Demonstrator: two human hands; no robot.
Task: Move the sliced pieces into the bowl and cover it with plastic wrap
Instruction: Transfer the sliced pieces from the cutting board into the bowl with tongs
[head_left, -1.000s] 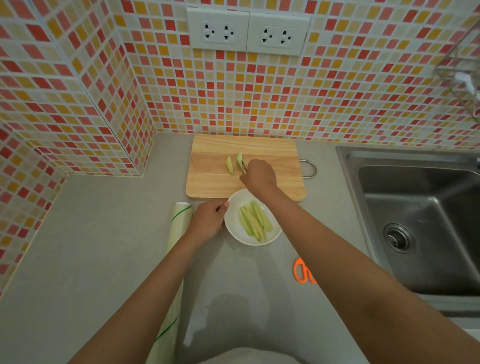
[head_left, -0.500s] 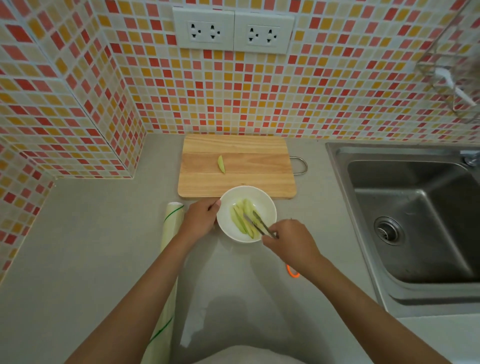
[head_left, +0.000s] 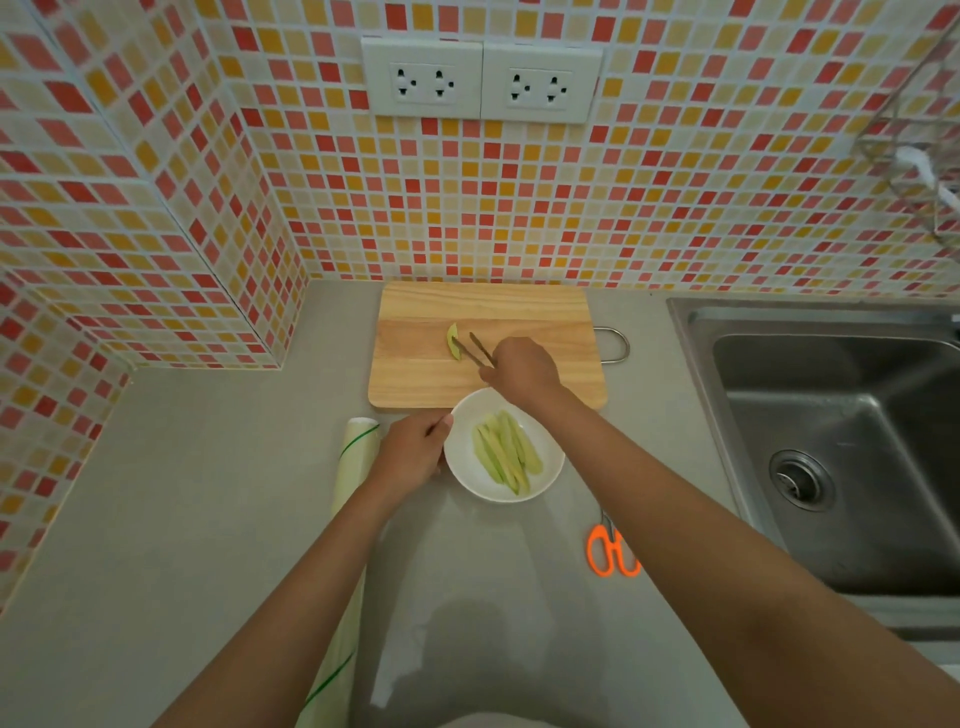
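Note:
A single pale green slice (head_left: 453, 340) lies on the wooden cutting board (head_left: 519, 312). My right hand (head_left: 522, 369) holds a pair of brown chopsticks (head_left: 475, 351) whose tips touch that slice. In front of the board stands a white bowl (head_left: 467, 473) with several green slices (head_left: 506, 457) in it. My left hand (head_left: 413, 452) grips the bowl's left rim. A roll of plastic wrap (head_left: 353, 467) lies on the counter left of the bowl, partly under my left arm.
Orange-handled scissors (head_left: 610, 553) lie on the grey counter right of the bowl. A steel sink (head_left: 841, 441) fills the right side. Tiled walls close the back and left, with a wire rack (head_left: 919, 156) at the upper right.
My right hand carried a slice from the board to the bowl with the chopsticks, then moved back up to the board, where the tips now meet the last slice. My left hand stayed on the bowl.

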